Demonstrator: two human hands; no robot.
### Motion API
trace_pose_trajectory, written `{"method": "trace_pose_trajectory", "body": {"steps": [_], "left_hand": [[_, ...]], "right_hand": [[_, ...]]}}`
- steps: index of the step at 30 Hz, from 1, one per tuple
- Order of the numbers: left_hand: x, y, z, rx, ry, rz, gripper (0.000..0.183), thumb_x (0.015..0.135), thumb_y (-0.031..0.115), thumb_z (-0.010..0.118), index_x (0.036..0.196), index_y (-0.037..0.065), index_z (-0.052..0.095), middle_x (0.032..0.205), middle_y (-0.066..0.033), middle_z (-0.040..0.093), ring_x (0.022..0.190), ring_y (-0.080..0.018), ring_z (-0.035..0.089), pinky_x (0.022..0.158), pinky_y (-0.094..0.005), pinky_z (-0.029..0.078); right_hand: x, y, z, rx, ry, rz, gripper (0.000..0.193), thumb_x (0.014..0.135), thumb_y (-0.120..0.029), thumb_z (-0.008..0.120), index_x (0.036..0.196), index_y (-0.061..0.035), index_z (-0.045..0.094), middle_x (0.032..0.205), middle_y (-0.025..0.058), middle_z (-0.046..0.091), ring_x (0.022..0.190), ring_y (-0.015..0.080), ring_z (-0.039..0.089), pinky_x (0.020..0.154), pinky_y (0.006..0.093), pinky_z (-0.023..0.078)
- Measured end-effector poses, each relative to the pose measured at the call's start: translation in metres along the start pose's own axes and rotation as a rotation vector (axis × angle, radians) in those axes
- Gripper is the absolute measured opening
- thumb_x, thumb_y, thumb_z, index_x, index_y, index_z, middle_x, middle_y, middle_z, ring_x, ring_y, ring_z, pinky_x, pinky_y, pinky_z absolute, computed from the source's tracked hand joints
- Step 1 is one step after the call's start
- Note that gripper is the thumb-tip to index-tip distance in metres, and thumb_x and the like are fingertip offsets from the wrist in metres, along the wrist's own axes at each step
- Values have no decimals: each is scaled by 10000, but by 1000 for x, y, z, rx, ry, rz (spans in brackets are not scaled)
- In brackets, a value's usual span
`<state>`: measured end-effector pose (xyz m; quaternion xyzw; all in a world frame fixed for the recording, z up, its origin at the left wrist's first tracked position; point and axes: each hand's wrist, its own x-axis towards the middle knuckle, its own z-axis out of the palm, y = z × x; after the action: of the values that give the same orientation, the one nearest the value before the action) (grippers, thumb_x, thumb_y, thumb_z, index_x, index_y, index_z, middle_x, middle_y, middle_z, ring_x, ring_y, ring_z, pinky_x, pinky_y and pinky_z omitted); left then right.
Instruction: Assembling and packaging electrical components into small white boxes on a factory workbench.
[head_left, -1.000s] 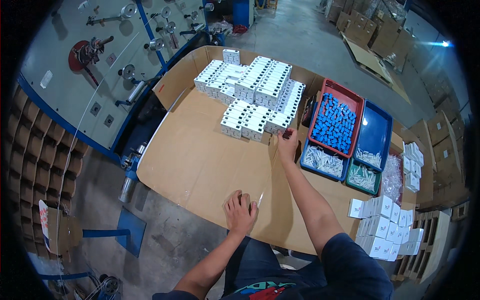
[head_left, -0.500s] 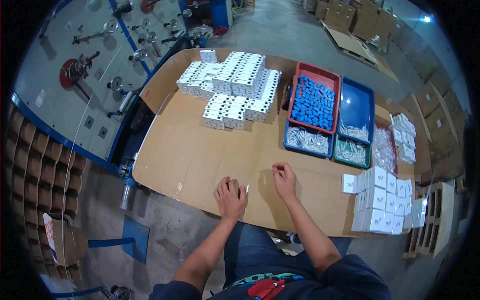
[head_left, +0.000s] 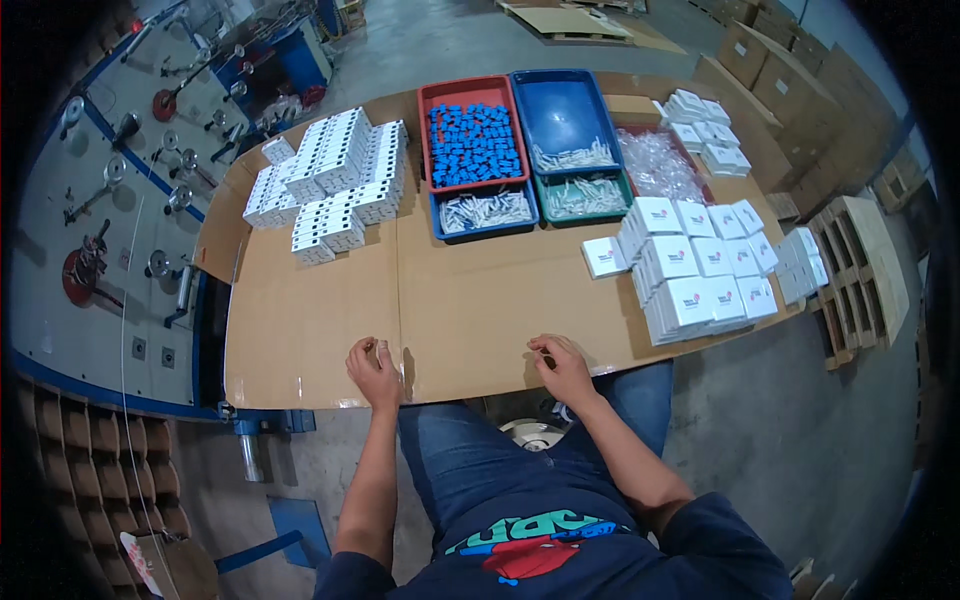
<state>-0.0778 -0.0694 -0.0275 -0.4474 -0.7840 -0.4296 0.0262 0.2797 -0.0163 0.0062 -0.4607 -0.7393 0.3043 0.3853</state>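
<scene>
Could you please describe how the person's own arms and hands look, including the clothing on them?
The left hand and right hand wear no gloves. The forearms are uncovered, with no watch visible. Short, dark navy sleeves cover the upper arms.

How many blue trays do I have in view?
2. One blue tray is right of the red tray; the other blue tray shows at the red tray's near edge. Others could be hidden underneath.
</scene>
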Motion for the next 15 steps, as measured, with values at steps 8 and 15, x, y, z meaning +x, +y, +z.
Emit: {"method": "trace_pose_trajectory", "body": {"steps": [8,15], "left_hand": [[-56,13,9,-105,-29,6,324,985,193,665,1238,-5,625,1288,-196,613,1214,-376,548,1077,-482,409],[-140,93,-63,147,-631,179,534,976,358,666,1464,153,595,1574,-227,468,1525,-428,312,1233,-625,193]], "right_hand": [[-7,15,-7,14,-60,-36,157,893,-67,667,1045,-27,663,1165,134,677,1191,355,608,1022,446,497],[48,63,-46,-245,148,55,330,878,-154,708,1183,-46,644,1473,212,534,1357,407,505,1121,481,431]]}}
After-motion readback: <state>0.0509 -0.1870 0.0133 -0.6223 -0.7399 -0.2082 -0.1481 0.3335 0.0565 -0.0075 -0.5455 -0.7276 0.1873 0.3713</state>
